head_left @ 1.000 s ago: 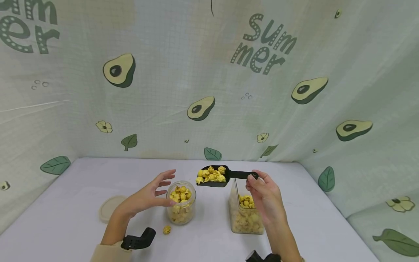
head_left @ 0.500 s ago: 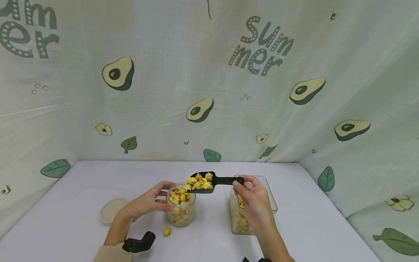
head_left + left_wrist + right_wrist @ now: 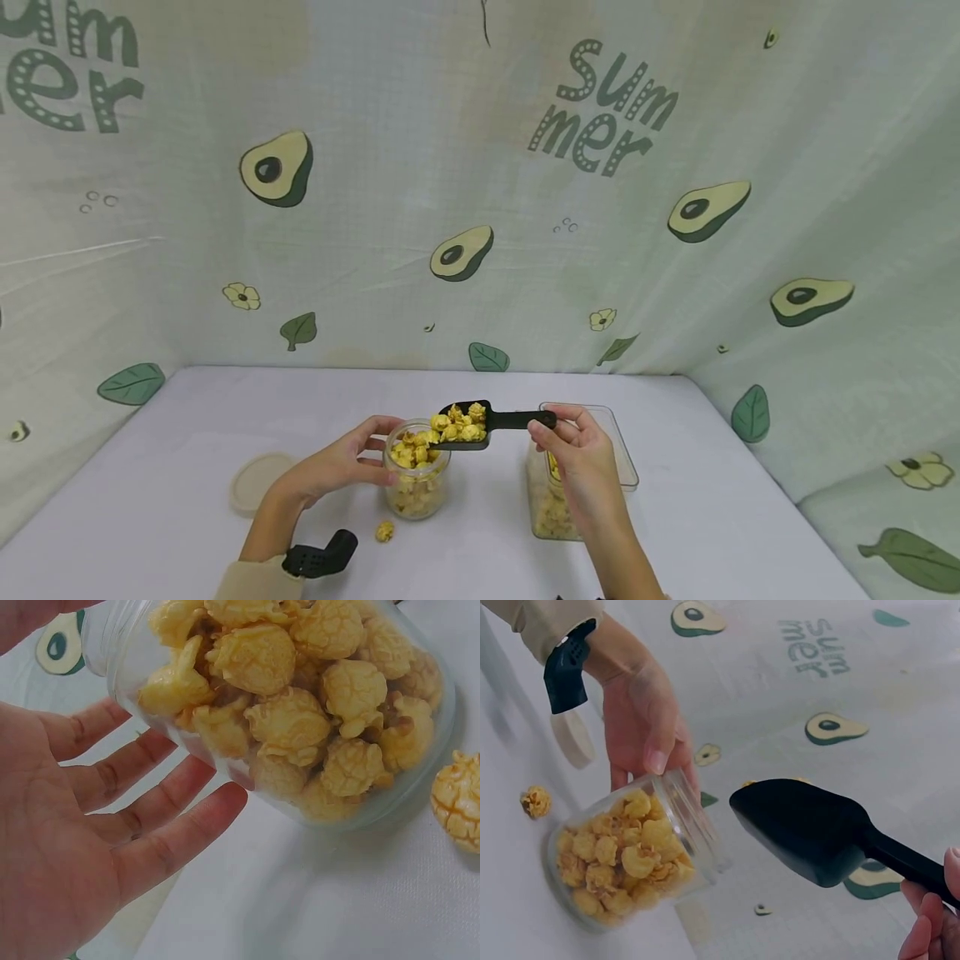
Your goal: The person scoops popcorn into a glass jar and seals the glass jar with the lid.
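Note:
A black scoop [image 3: 501, 420] heaped with yellow popcorn [image 3: 461, 427] is pinched by its handle in my right hand [image 3: 585, 458]. Its front edge overlaps the mouth of a glass jar [image 3: 417, 498] in the head view. My left hand [image 3: 337, 467] steadies that jar near the rim, thumb on the near side and fingers at the far side. The left wrist view shows fingertips [image 3: 225, 799] against the glass. Popcorn [image 3: 622, 855] fills the jar almost to its neck. From the right wrist, the scoop's dark underside [image 3: 802, 832] appears close to the jar's opening.
Behind my right forearm stands a clear square container [image 3: 551, 508] of popcorn, partly hidden. A round pale lid [image 3: 251, 483] lies left of the jar. One loose popcorn piece [image 3: 384, 531] sits in front of the jar. A printed curtain [image 3: 360, 208] backs the white table [image 3: 465, 558].
My right hand has carried the loaded scoop left and down to the jar's mouth. My left hand has closed in from beside the jar to hold it.

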{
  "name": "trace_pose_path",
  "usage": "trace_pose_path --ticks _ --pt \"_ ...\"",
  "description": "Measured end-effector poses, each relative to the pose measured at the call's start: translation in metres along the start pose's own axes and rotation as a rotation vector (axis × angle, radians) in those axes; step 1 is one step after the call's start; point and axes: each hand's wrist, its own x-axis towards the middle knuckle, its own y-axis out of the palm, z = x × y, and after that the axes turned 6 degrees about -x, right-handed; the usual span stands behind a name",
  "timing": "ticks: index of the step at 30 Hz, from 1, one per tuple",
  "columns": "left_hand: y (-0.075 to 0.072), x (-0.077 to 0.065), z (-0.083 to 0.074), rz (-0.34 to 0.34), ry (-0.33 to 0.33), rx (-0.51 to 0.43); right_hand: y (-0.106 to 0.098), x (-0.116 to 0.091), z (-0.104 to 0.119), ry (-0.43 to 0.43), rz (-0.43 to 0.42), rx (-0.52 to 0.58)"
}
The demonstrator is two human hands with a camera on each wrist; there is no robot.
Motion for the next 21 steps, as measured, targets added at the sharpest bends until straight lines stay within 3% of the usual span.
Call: trace_pose_path --ticks 21 --pt "-0.0009 0.0001 0.0013 0.001 0.000 -0.001 0.0039 -0.0036 -0.0016 -0.036 -0.029 -0.139"
